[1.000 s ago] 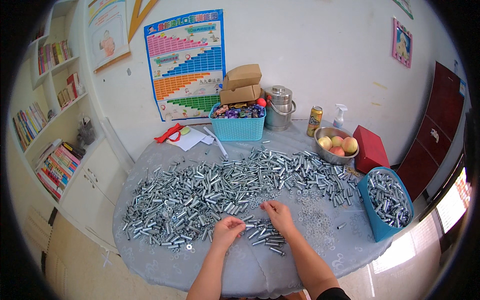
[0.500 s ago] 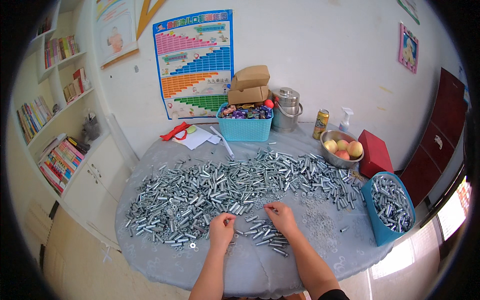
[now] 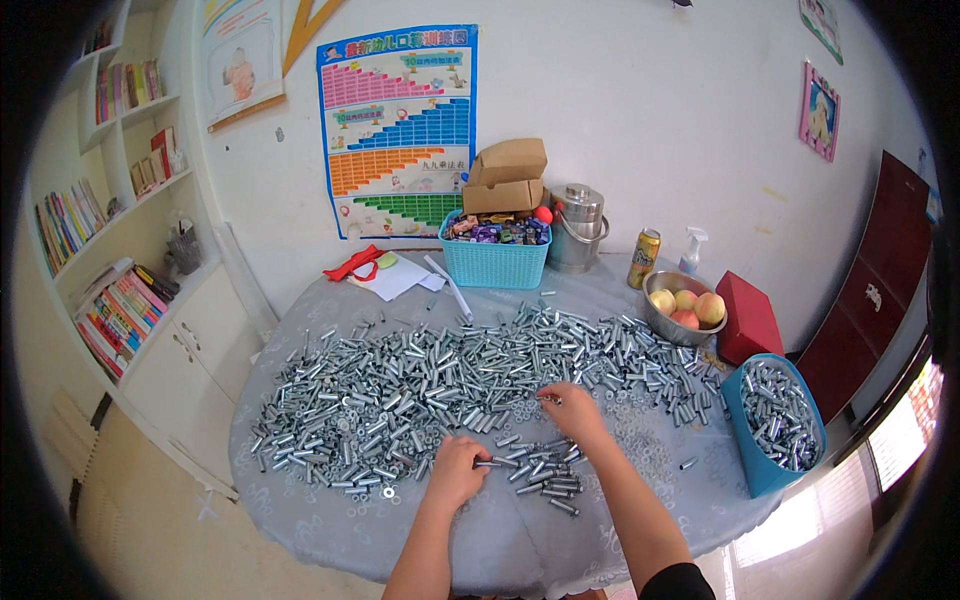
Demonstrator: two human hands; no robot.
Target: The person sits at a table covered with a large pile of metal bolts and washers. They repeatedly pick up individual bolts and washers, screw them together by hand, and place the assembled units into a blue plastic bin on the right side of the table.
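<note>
The person is working at the near edge of a round table (image 3: pixel 300 500) covered by a wide heap of metal sleeves (image 3: pixel 400 385), and the step in hand appears to be picking single pieces out for assembly or sorting. The left hand (image 3: pixel 455 472) is pinching one metal sleeve (image 3: pixel 490 463), which is pointing rightward from its fingertips toward a small cluster of finished pieces (image 3: pixel 545 472) lying just beside the grip. The right hand (image 3: pixel 572 410) is reaching farther forward, palm down, fingers curled at the heap's near edge; whether it is gripping a part cannot be told. Scattered washers (image 3: pixel 640 440) are lying to the right of that hand. The next move probably calls for a fine pinch on one small part. Both forearms are extending from the lower edge. A blue bin (image 3: pixel 745 465) holding more pieces is standing well to the right.
</note>
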